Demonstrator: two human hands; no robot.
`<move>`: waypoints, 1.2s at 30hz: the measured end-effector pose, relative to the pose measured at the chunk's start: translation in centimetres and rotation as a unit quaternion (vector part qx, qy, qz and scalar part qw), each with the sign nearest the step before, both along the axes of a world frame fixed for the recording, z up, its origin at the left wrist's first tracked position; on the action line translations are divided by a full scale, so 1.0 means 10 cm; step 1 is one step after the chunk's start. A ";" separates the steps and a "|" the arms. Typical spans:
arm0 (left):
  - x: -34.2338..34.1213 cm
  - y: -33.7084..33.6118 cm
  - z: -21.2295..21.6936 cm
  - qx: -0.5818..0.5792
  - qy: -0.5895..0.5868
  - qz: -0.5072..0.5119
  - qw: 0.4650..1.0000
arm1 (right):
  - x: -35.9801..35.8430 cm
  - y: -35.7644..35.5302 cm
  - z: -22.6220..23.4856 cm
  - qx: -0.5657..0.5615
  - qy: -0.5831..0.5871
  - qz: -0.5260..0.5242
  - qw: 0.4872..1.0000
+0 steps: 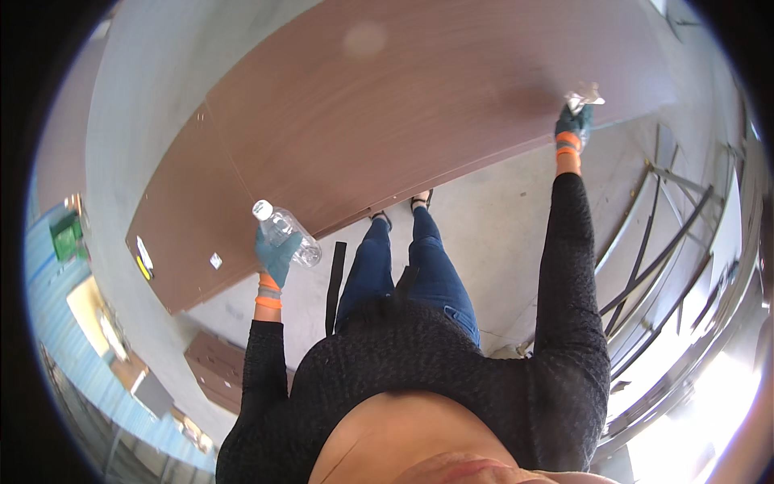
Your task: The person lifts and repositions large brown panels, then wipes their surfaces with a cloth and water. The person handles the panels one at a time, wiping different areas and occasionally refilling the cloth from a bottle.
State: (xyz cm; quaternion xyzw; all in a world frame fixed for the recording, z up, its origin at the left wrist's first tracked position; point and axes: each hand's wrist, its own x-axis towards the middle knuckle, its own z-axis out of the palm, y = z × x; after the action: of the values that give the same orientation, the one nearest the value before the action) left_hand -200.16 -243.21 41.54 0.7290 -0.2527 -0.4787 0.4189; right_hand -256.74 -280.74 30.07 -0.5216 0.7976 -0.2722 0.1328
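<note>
Nearest the camera is the wearer's black top (403, 347). At far left stands a green container (68, 235); its contents are too small to tell. A yellow tool (144, 267) and 1 small white label (215, 260) lie on the brown counter (363, 121). By its near edge, the gloved left hand (278, 254) wraps around a clear, capped bottle (297, 229): probably light, thin-walled and squeezable, best gripped mid-body; no liquid can be made out. At right, the gloved right hand (574, 121) bunches a crumpled pale cloth (586, 94) against the counter, likely soft and easily gathered.
</note>
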 end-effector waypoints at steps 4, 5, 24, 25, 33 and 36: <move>0.08 0.34 -0.02 0.041 -0.064 0.061 0.995 | 0.87 0.03 -0.37 -0.021 0.077 0.058 0.995; 0.08 0.43 0.07 0.043 -0.071 0.093 0.992 | 1.35 0.38 -0.56 -0.041 0.080 0.117 0.989; 0.50 0.84 0.12 -0.065 -0.198 0.277 0.938 | 1.85 -0.35 -0.35 -0.259 0.038 0.270 0.927; 0.55 0.86 0.04 -0.071 -0.181 0.291 0.937 | 1.77 -0.56 -0.43 -0.231 0.120 0.258 0.930; 0.84 1.38 -0.17 -0.047 -0.159 0.361 0.918 | 4.73 1.76 -0.63 0.084 -0.338 0.488 0.800; 0.87 1.27 -0.12 -0.065 -0.170 0.385 0.905 | 5.42 3.92 -0.55 0.157 0.100 0.891 0.415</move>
State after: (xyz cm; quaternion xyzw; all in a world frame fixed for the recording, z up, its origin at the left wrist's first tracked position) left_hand -191.49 -230.46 40.32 0.8111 -0.0503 -0.1314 0.5678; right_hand -202.52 -241.49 24.55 -0.9331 -0.0780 0.1826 0.2997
